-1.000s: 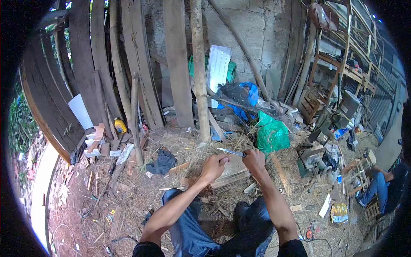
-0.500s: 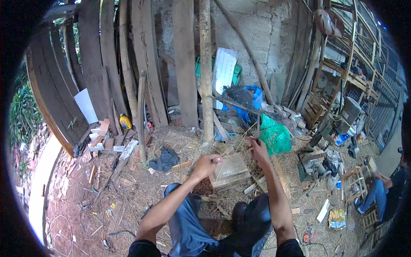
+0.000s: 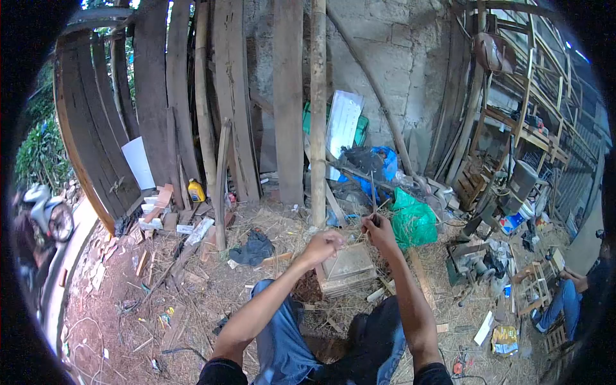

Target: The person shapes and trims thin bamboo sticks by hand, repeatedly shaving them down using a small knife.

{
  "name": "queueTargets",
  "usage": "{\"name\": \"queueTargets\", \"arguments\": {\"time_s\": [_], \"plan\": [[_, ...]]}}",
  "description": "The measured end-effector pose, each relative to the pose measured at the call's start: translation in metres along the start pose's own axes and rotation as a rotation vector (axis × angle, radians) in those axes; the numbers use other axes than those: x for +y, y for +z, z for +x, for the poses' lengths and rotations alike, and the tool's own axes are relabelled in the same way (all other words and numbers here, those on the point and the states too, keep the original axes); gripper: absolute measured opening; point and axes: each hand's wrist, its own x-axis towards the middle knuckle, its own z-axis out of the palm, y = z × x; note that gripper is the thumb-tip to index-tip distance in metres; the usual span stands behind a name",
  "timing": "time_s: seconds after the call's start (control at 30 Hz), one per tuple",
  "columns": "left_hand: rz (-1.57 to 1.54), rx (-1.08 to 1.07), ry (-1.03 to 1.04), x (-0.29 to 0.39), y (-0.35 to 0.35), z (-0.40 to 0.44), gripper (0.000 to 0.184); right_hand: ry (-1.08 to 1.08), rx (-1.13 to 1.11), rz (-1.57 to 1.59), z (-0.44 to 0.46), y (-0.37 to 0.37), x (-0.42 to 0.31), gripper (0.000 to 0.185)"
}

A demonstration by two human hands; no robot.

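My right hand (image 3: pixel 380 232) is closed around the lower end of a thin, dark, knife-like tool (image 3: pixel 373 189) that points upward. To its left, my left hand (image 3: pixel 323 249) is held with curled fingers. Whatever those fingers pinch, if anything, is too small to make out. Below and between both hands, a pale wooden block (image 3: pixel 348 264) with a flat top rests on the straw-strewn ground in front of my knees.
A green plastic bag (image 3: pixel 412 218) lies beyond my right hand, and a black cloth or bag (image 3: pixel 252 248) is at left. A wooden post (image 3: pixel 318 128) rises ahead. At far right sits another person (image 3: pixel 564 298); a motorcycle (image 3: pixel 50 215) is outside at left.
My hands have come closer together, and the tool in the right one stands more clearly upright. The view has tilted slightly up and left. A motorcycle has appeared at the left edge.
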Motion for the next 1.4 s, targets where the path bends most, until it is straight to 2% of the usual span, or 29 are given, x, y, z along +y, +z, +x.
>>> {"name": "queueTargets", "arguments": {"time_s": [0.1, 0.17, 0.23, 0.3, 0.4, 0.5, 0.53, 0.63, 0.73, 0.77, 0.83, 0.97, 1.1, 1.4], "plan": [[0.180, -0.076, 0.086, -0.017, 0.004, 0.010, 0.019, -0.040, -0.044, -0.012, -0.003, 0.000, -0.009, 0.023], [-0.168, -0.013, 0.059, -0.018, 0.011, 0.013, 0.016, -0.056, -0.102, -0.049, -0.004, 0.002, -0.010, 0.026], [-0.200, 0.013, 0.031, -0.019, 0.008, 0.020, 0.016, -0.070, -0.160, -0.085, -0.001, 0.006, -0.004, 0.028], [-0.236, 0.041, 0.005, -0.020, 0.004, 0.024, 0.016, -0.272, -0.136, -0.128, 0.003, 0.013, 0.003, 0.033], [-0.365, 0.002, -0.024, -0.019, -0.006, 0.027, 0.018, -0.173, -0.062, -0.036, 0.003, 0.013, 0.002, 0.036], [-0.417, 0.038, -0.096, -0.019, -0.013, 0.026, 0.020, -0.202, 0.001, 0.000, 0.014, 0.013, 0.020, 0.037], [-0.414, 0.053, -0.082, -0.020, -0.015, 0.026, 0.021, -0.284, 0.005, -0.018, 0.017, 0.017, 0.025, 0.022], [-0.356, 0.086, -0.067, -0.017, -0.011, 0.020, 0.023, -0.186, -0.006, 0.127, 0.011, 0.020, 0.018, 0.021], [-0.288, 0.109, -0.066, -0.018, -0.007, 0.017, 0.025, -0.286, -0.045, 0.118, 0.015, 0.019, 0.026, 0.019], [-0.274, 0.107, -0.071, -0.020, -0.005, 0.018, 0.025, -0.285, -0.042, 0.116, 0.015, 0.018, 0.029, 0.019], [-0.250, 0.075, -0.059, -0.025, -0.004, 0.021, 0.026, -0.077, -0.081, 0.289, 0.007, 0.020, 0.019, 0.019], [-0.274, -0.032, -0.040, -0.024, -0.001, 0.022, 0.028, 0.035, -0.154, 0.360, -0.003, 0.017, 0.018, 0.027], [-0.247, -0.068, -0.038, -0.021, 0.004, 0.022, 0.029, 0.027, -0.223, 0.464, -0.003, 0.016, 0.015, 0.024], [-0.120, -0.074, 0.024, -0.030, -0.009, 0.007, 0.023, 0.019, -0.145, 0.551, 0.003, 0.002, 0.012, 0.022]]}}
